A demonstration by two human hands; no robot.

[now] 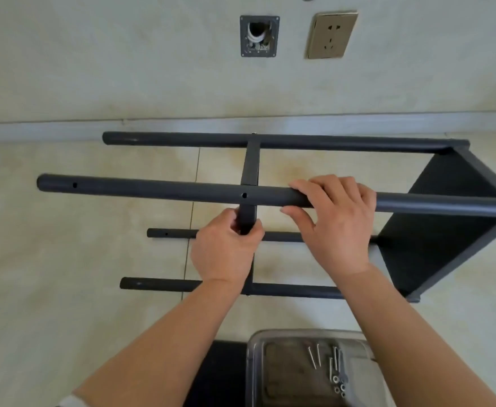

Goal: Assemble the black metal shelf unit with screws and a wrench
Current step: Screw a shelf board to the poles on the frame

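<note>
Head view: the black shelf unit [434, 230] lies on its side across the middle of the frame on the tiled floor [64, 289], its four round posts running leftward from a panel at right. My left hand [226, 254], at centre, grips the flat crossbar [248, 212] just below the near upper post [152, 190]. My right hand [337, 218] curls over that post, right of centre. Screws [333, 368] lie in a clear tray [252, 362] at bottom centre.
</note>
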